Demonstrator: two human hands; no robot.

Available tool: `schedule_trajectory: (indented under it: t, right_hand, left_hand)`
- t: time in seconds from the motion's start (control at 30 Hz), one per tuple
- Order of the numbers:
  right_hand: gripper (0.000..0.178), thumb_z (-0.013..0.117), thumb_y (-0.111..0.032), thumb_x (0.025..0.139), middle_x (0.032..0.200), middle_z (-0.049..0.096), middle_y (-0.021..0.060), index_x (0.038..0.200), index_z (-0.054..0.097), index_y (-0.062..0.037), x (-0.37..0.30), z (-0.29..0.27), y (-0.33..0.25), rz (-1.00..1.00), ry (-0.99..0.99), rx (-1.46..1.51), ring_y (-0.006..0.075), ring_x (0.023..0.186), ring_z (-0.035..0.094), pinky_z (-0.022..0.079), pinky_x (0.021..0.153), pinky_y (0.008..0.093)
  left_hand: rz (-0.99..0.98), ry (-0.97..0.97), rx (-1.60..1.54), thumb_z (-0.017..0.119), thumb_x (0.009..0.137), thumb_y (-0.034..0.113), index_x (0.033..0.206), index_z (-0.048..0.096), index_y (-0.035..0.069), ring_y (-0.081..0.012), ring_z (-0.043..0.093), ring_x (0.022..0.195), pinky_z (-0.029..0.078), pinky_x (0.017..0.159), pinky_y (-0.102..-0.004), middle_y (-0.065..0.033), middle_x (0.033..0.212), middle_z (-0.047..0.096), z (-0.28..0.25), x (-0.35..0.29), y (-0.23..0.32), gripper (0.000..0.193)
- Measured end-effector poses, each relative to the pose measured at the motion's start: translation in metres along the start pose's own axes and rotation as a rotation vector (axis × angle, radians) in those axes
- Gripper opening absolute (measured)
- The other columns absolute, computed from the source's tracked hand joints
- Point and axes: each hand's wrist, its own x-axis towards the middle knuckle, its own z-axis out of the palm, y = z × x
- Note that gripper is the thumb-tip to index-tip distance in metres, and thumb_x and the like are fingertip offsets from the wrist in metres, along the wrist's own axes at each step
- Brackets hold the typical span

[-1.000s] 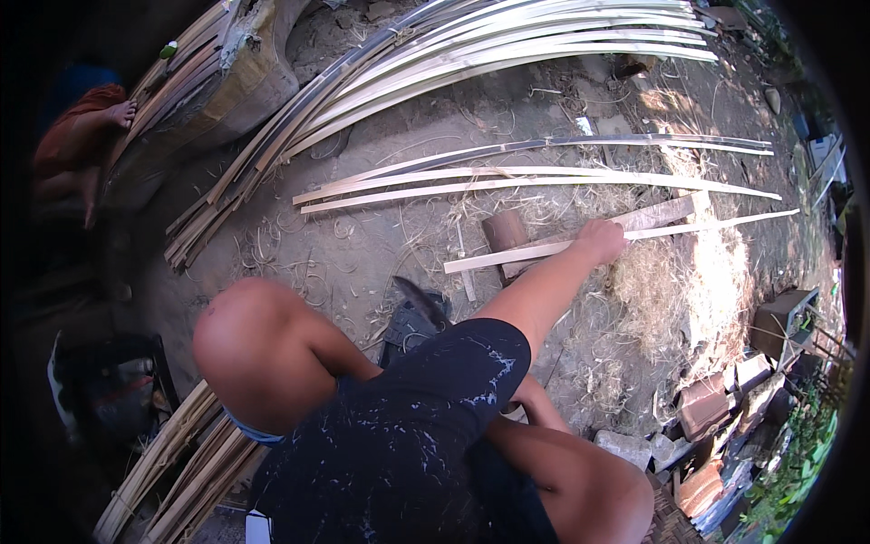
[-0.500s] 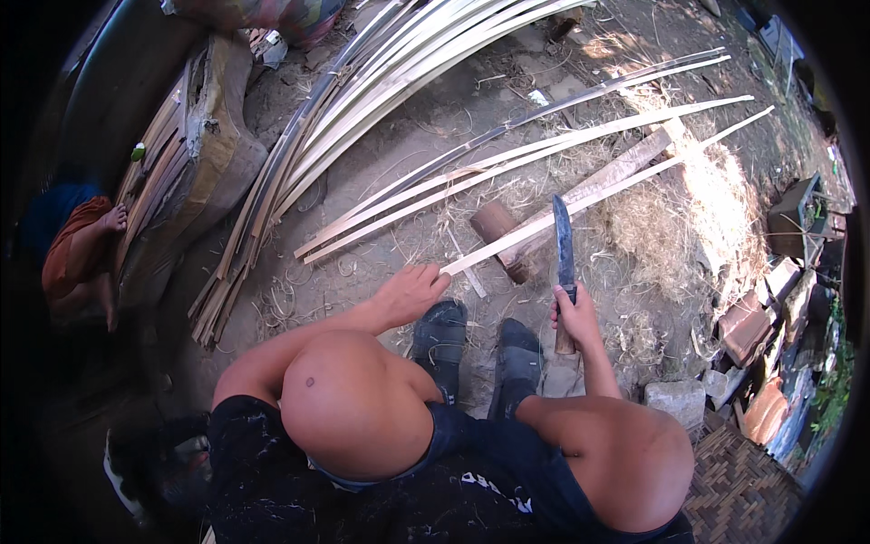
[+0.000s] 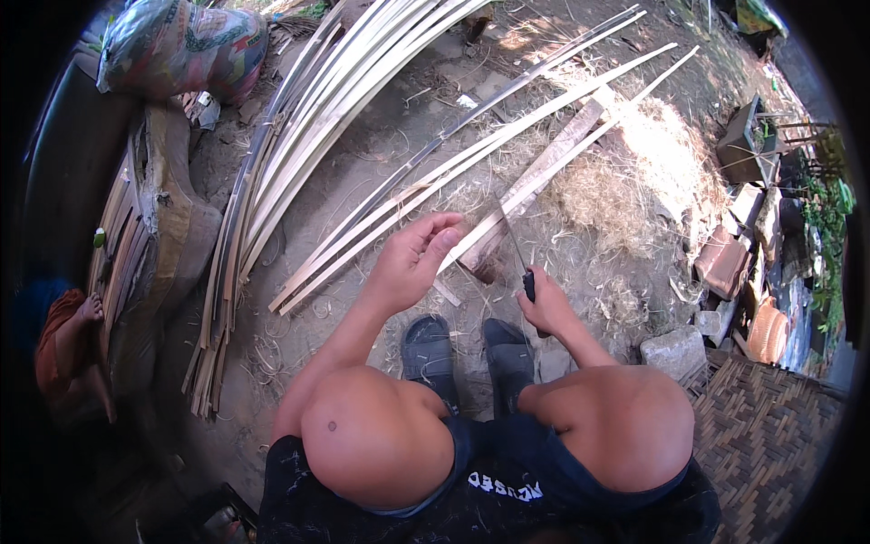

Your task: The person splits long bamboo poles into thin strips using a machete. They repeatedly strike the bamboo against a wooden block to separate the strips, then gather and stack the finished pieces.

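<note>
A pale, narrow split-wood or bamboo strip (image 3: 594, 139) slants up to the right over a wooden beam (image 3: 555, 156). My left hand (image 3: 410, 263) is at its near end, raised, thumb and fingers apart and slightly curled. The strip's end shows beside the palm, and the fingers do not appear closed on it. In my right hand (image 3: 546, 304) is a dark-handled knife (image 3: 519, 250), with the fingers wrapped round its handle. Its blade is seen nearly edge-on and crosses the strip; whether it touches cannot be made out.
Long pale strips (image 3: 331, 113) lie in a bundle at the left, with several more beside the beam. Shavings (image 3: 603, 195) heap at the right. A concrete block (image 3: 672, 352) and woven mat (image 3: 766, 435) are near my right knee. Another person's leg (image 3: 68, 340) shows far left.
My left hand has risen from the strip's end and its fingers have opened. The knife has swung leftward across the strip, its blade turned edge-on. The view has shifted.
</note>
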Motion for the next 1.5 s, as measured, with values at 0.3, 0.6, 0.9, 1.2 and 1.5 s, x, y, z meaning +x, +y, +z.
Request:
schedule_trajectory:
  t: [0.3,0.6,0.9,1.2,1.5]
  right_hand:
    - [0.039,0.057,-0.029,0.099,0.095,0.063,0.0257,0.130,0.050,-0.0066,0.001,-0.035,0.004,-0.237,0.066,-0.253,0.0456,0.075,0.067,0.056,0.066,0.0525]
    - [0.034,0.054,-0.037,0.102,0.078,0.067,0.0238,0.116,0.058,-0.0061,0.064,-0.088,0.063,0.165,0.253,-0.072,0.0441,0.076,0.068,0.056,0.067,0.0507]
    - [0.036,0.055,-0.036,0.101,0.085,0.067,0.0267,0.122,0.059,-0.0081,0.048,-0.075,0.079,0.078,0.302,-0.057,0.0464,0.080,0.067,0.055,0.068,0.0540]
    - [0.039,0.060,-0.036,0.098,0.090,0.069,0.0261,0.126,0.060,-0.0088,-0.003,0.006,0.022,-0.372,0.128,-0.076,0.0461,0.082,0.068,0.055,0.068,0.0536]
    - [0.041,0.058,-0.041,0.099,0.098,0.068,0.0223,0.131,0.060,-0.0155,-0.001,-0.004,0.009,-0.433,-0.033,-0.089,0.0454,0.083,0.067,0.055,0.074,0.0520]
  left_hand:
    - [-0.721,-0.240,0.032,0.054,0.104,0.028,0.092,0.065,-0.001,-0.0144,0.058,0.062,0.046,0.059,-0.0311,-0.0041,0.069,0.061,-0.023,-0.036,-0.146,0.034]
    - [-0.712,-0.197,0.168,0.055,0.104,0.031,0.089,0.068,0.001,-0.0081,0.046,0.060,0.039,0.055,-0.0284,0.0011,0.066,0.054,-0.063,-0.097,-0.134,0.036]
    - [-0.881,-0.020,0.308,0.053,0.103,0.039,0.084,0.069,-0.001,-0.0119,0.058,0.061,0.045,0.057,-0.0307,-0.0042,0.064,0.061,-0.111,-0.174,-0.145,0.047]
    - [-0.895,-0.092,0.378,0.056,0.102,0.043,0.098,0.070,-0.002,-0.0144,0.062,0.061,0.048,0.057,-0.0309,-0.0105,0.070,0.067,-0.115,-0.178,-0.145,0.048]
    - [-0.623,-0.025,0.246,0.056,0.102,0.039,0.097,0.069,-0.001,-0.0111,0.060,0.061,0.046,0.055,-0.0283,-0.0071,0.068,0.066,-0.064,-0.131,-0.126,0.042]
